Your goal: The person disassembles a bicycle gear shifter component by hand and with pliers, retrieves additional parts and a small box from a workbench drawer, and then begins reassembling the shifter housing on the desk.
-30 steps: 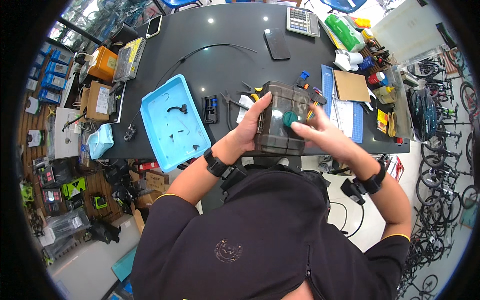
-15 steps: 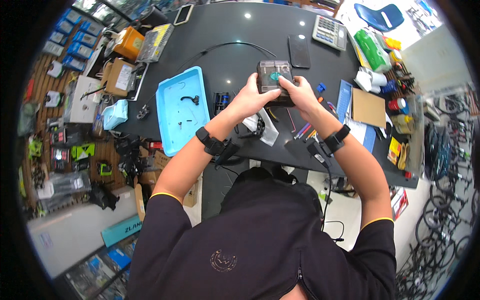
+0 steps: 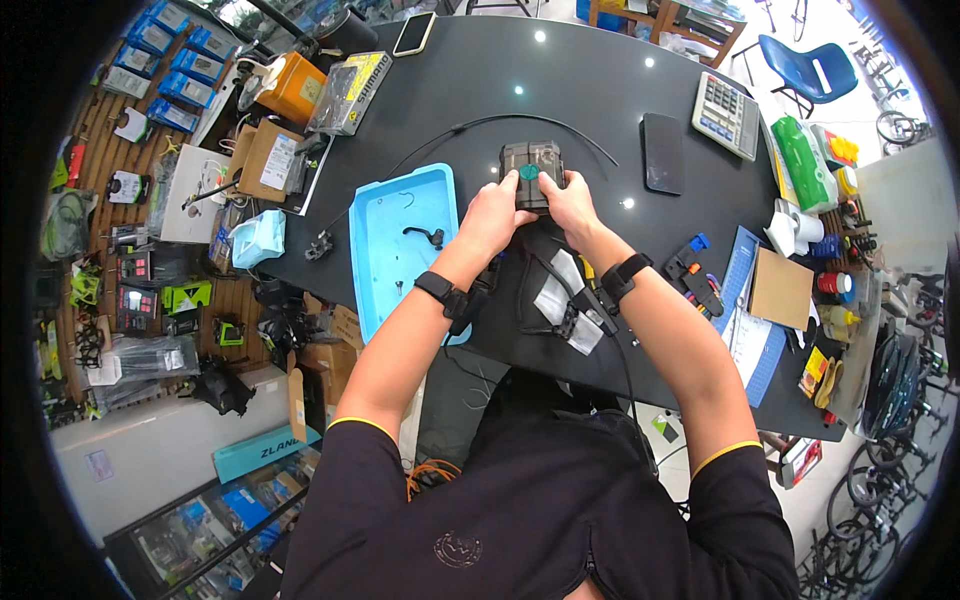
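Both of my hands hold a smoky see-through plastic box (image 3: 545,158) with a round teal label, over the middle of the dark table. My left hand (image 3: 492,218) grips its near left side, the thumb near the label. On its near right side is my right hand (image 3: 568,208), also with its thumb on top. What the box contains is too dim to make out. Left of my hands, a light blue tray (image 3: 375,260) carries a black brake lever (image 3: 425,237) and a few small parts. Under my wrists lies a white sheet (image 3: 562,290) with black parts on it.
A thin black cable (image 3: 520,117) arcs behind the box. Farther right lie a dark phone (image 3: 662,153) and a calculator (image 3: 726,114). A black tool holder (image 3: 692,278) sits beyond my right wrist, near a blue ruler-like board (image 3: 768,362). Packaged goods (image 3: 352,92) line the left edge.
My view has shifted, so the table's things appear farther right and lower. Against the table, the box and both hands have moved left. My thumbs now lie on either side of the label.
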The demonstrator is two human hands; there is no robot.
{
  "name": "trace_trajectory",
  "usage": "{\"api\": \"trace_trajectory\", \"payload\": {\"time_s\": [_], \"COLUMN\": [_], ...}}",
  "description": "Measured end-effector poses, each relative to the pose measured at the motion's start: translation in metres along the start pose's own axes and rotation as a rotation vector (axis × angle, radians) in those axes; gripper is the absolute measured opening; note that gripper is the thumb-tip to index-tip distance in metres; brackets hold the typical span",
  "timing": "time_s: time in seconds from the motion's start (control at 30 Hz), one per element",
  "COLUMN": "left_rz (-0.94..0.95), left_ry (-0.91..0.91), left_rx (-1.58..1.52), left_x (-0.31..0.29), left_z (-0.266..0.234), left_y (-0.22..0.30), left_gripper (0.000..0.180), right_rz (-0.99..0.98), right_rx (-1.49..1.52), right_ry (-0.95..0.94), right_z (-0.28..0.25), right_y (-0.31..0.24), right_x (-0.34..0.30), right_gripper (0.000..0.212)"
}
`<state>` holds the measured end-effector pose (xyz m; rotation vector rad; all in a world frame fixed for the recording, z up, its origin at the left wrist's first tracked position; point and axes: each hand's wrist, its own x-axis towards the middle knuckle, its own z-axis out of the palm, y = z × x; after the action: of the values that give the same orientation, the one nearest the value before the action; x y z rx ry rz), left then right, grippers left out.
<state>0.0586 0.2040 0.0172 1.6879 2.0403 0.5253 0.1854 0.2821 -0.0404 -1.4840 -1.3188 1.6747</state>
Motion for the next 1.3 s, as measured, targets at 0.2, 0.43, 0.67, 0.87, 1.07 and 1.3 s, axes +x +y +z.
{"api": "trace_trajectory", "payload": {"time_s": [0.2,0.43,0.67,0.87,1.07,1.3], "left_rz": [0.069,0.011,-0.106,-0.089,-0.059,0.034], "left_ry": [0.031,-0.059,-0.146,-0.017,0.076,0.137], "left_rx": [-0.024,-0.253,-0.702,-0.397,-0.179,-0.069], "left_x": [0.011,0.018,0.025,0.013,-0.002,-0.004], "left_z": [-0.001,-0.01,0.001,-0.012,-0.022,-0.019], "left_y": [-0.026,-0.042,-0.07,-0.064,-0.057,-0.055], "left_gripper": [0.072,0.078,0.076,0.077,0.064,0.048], "right_rz": [-0.066,-0.114,-0.256,-0.23,-0.251,-0.258], "right_rx": [-0.171,-0.282,-0.725,-0.337,-0.323,-0.537], "right_ry": [-0.019,-0.116,0.049,-0.046,-0.036,0.038], "right_z": [-0.004,-0.001,0.014,-0.035,-0.072,-0.066], "right_y": [-0.005,-0.02,-0.022,-0.022,0.003,0.006], "right_x": [0.013,0.016,0.001,0.007,0.02,0.007], "right_gripper": [0.065,0.078,0.09,0.062,0.046,0.048]}}
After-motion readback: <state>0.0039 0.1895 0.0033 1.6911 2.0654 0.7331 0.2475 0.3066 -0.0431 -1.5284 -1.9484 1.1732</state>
